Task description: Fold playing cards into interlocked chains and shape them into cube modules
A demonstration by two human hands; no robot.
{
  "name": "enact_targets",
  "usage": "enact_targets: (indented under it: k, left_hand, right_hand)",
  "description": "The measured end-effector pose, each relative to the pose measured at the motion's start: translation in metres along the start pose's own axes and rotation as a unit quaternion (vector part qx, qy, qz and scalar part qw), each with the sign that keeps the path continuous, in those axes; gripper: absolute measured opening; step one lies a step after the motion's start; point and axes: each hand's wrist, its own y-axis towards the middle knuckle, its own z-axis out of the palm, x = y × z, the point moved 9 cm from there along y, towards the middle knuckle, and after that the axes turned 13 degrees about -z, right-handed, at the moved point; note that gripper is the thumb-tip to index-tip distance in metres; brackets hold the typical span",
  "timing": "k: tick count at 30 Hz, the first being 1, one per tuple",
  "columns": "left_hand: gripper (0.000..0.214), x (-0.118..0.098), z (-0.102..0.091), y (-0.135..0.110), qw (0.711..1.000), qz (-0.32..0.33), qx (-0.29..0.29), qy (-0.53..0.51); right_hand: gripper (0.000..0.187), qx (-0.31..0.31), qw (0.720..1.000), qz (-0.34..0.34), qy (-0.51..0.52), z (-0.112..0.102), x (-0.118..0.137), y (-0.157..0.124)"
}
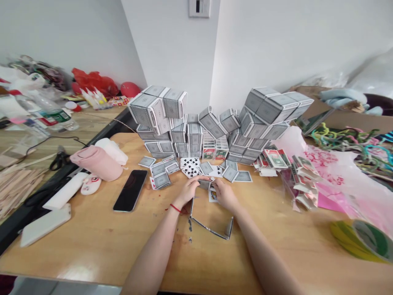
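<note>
My left hand (189, 189) and my right hand (223, 193) meet at the middle of the wooden table (92, 241), fingers curled round a small bunch of playing cards (205, 183). A red string circles my left wrist. Just in front of my hands stands a low wall of cards on edge (211, 229), bent into an open U shape. Beyond my fingers loose cards (190, 167) lie scattered, some face up. Behind them rises a big heap of grey-backed card cubes (211, 123).
A black phone (130, 190) lies left of my hands, with a pink roll (97, 162), white blocks (46, 224) and a water bottle (52, 114) farther left. On the right sit folded card pieces (302, 180), a pink plastic bag (337, 176), coloured pipe cleaners (353, 141) and tape rolls (365, 241).
</note>
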Motion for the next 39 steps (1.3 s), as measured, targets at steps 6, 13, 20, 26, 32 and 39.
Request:
enact_targets:
  k: [6, 13, 20, 26, 32, 39]
  left_hand:
    - [0.041, 0.006, -0.008, 0.002, 0.999, -0.030, -0.023, 0.000]
    - [0.042, 0.007, -0.002, 0.003, 0.999, -0.031, 0.001, -0.024]
    - [0.036, 0.020, -0.007, 0.007, 0.995, -0.077, -0.027, -0.060]
    - [0.033, 0.018, -0.009, 0.006, 0.995, -0.064, -0.047, -0.056]
    - [0.033, 0.017, -0.007, 0.006, 0.996, -0.050, -0.047, -0.053]
    - [0.030, 0.022, -0.014, 0.006, 0.989, -0.057, -0.086, -0.102]
  right_hand:
    - [0.007, -0.061, 0.988, 0.034, 0.137, -0.005, -0.006, -0.004]
    - [0.015, -0.073, 0.985, 0.069, 0.140, -0.001, -0.013, -0.006]
    - [0.013, -0.081, 0.983, 0.050, 0.158, 0.001, -0.007, -0.007]
    - [0.035, -0.069, 0.986, 0.044, 0.142, 0.004, -0.001, -0.006]
    - [0.040, -0.048, 0.986, 0.037, 0.157, 0.011, -0.002, -0.005]
    - [0.033, -0.095, 0.976, 0.041, 0.192, 0.006, -0.001, -0.009]
